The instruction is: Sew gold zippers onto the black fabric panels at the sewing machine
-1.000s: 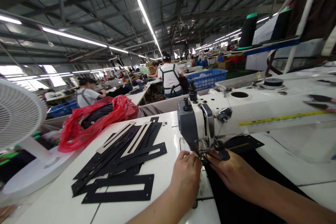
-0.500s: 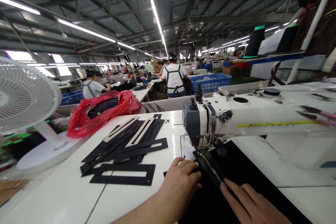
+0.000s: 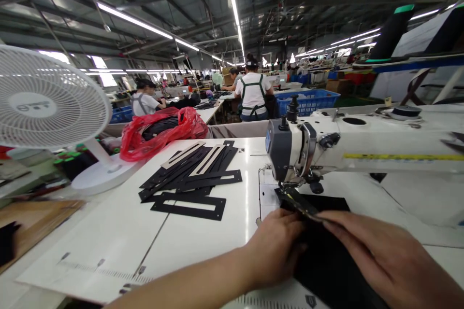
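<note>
Black fabric [image 3: 326, 260] lies under the head of a white sewing machine [image 3: 384, 140], with a dark strip [image 3: 299, 201] bearing a thin yellowish line along its top. My left hand [image 3: 277, 246] has its fingers curled on the fabric's left edge, close to the needle area; its fingertips are partly hidden. The strip's near end is pinched between the thumb and fingers of my right hand [image 3: 377, 246]. Left of the machine, a pile of black slotted frames [image 3: 192, 205] rests on the white tabletop, two with pale faces.
A white fan [image 3: 47, 101] stands at the left, beside a red plastic bag [image 3: 195, 123]. Thread cones [image 3: 391, 34] stand at the upper right. Beyond the table are a blue basket [image 3: 308, 101] and people working.
The view has shifted, so the table and machine sit differently in it. My right hand now pinches the strip where its fingers lay flatter before, and the fabric is lifted and folded near it.
</note>
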A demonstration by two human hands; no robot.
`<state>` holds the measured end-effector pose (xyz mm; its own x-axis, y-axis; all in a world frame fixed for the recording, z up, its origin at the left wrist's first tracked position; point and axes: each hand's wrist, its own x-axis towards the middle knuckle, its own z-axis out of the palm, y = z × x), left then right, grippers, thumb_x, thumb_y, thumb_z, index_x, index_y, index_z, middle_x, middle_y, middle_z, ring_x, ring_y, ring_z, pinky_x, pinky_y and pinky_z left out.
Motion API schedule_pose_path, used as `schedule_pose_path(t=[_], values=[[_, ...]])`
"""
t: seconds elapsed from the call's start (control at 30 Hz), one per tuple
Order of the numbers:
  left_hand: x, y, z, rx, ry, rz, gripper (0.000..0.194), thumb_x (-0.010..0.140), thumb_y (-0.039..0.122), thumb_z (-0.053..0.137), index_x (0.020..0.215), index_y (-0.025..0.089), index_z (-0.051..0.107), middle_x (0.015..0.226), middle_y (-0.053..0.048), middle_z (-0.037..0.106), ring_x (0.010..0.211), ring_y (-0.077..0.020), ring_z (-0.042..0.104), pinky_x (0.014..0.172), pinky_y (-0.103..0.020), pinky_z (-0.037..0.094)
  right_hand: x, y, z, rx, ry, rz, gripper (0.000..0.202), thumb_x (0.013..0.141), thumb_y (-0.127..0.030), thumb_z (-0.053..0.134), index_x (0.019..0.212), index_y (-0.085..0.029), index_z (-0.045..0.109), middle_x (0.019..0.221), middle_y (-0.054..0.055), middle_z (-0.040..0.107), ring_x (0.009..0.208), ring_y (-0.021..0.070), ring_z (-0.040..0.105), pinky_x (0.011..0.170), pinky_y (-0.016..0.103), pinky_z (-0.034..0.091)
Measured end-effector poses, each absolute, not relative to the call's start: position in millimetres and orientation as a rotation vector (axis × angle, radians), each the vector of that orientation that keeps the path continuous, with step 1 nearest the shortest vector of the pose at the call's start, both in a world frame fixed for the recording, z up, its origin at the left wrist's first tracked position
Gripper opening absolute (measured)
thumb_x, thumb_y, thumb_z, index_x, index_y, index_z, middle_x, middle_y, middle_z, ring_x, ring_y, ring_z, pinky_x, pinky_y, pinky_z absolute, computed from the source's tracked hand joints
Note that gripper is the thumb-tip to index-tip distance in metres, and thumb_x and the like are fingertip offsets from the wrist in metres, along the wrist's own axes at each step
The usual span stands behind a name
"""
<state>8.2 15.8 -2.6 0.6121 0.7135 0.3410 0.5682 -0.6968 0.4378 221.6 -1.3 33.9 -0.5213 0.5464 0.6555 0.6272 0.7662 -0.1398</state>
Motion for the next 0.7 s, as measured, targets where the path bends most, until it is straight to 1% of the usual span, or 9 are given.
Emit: schedule_pose_path(t=[0.1,0.17,0.23,0.33,0.47,0.57,0.67,0.7], values=[[14,22,0,2.244,1.029,0.910,0.029,0.083,0.009,0.053,0.109,0.018,0.058,0.104,-0.004,0.066,0.096,-0.0168,0.061,0.088,-0.028,0.048,213,20,65,-0.903,-2.228,-0.136,0.021,0.088,-0.029,0.042,0.097,-0.025,0.061,0.086,0.001,0.070,0.070,0.0193,0.066,0.061,0.028,0.054],[12,31,-1,2.135,1.125,1.064,0.027,0.085,0.009,0.050,0.108,0.019,0.059,0.100,-0.003,0.067,0.091,-0.0157,0.062,0.084,-0.027,0.049,214,31,76,-0.877,-2.289,-0.075,0.022,0.088,-0.030,0.042,0.096,-0.027,0.062,0.085,0.002,0.069,0.071,0.0206,0.066,0.059,0.030,0.053],[9,40,-2,2.202,1.174,1.156,0.023,0.085,0.011,0.054,0.105,0.019,0.061,0.097,-0.003,0.067,0.090,-0.0168,0.061,0.083,-0.029,0.049,218,35,80,-0.806,-2.368,-0.027,0.022,0.087,-0.028,0.043,0.098,-0.029,0.062,0.086,0.001,0.069,0.072,0.0202,0.065,0.061,0.031,0.052],[10,49,-4,2.447,1.141,1.110,0.016,0.084,0.017,0.059,0.099,0.020,0.063,0.092,-0.002,0.066,0.086,-0.0170,0.060,0.078,-0.028,0.049,220,34,80,-0.647,-2.429,-0.061,0.023,0.087,-0.022,0.044,0.103,-0.029,0.058,0.084,-0.001,0.068,0.072,0.0176,0.064,0.062,0.028,0.051],[16,54,-2,2.708,1.205,1.014,0.007,0.084,0.022,0.059,0.089,0.021,0.062,0.088,-0.001,0.063,0.079,-0.0174,0.058,0.072,-0.029,0.048,219,28,81,-0.583,-2.437,-0.088,0.029,0.087,-0.016,0.041,0.110,-0.028,0.052,0.082,0.000,0.067,0.070,0.0157,0.064,0.061,0.027,0.051],[18,55,-3,2.759,1.233,1.013,0.004,0.083,0.021,0.058,0.086,0.021,0.060,0.091,-0.002,0.062,0.081,-0.0174,0.056,0.071,-0.028,0.047,219,17,73,-0.595,-2.390,-0.202,0.030,0.087,-0.015,0.041,0.111,-0.027,0.052,0.083,0.001,0.068,0.073,0.0167,0.064,0.065,0.028,0.052],[19,55,-5,2.753,1.237,0.984,0.004,0.085,0.020,0.055,0.084,0.019,0.058,0.084,-0.002,0.063,0.072,-0.0157,0.058,0.064,-0.025,0.046,206,-7,39,-0.716,-2.295,-0.386,0.031,0.087,-0.016,0.037,0.110,-0.025,0.055,0.093,0.005,0.068,0.081,0.0211,0.065,0.070,0.032,0.053],[19,56,-5,2.756,1.245,0.971,0.005,0.085,0.021,0.054,0.083,0.018,0.057,0.080,-0.001,0.063,0.068,-0.0152,0.058,0.060,-0.025,0.046,197,-17,22,-0.735,-2.218,-0.394,0.028,0.087,-0.017,0.038,0.107,-0.025,0.057,0.089,0.005,0.069,0.076,0.0212,0.065,0.064,0.031,0.053]])
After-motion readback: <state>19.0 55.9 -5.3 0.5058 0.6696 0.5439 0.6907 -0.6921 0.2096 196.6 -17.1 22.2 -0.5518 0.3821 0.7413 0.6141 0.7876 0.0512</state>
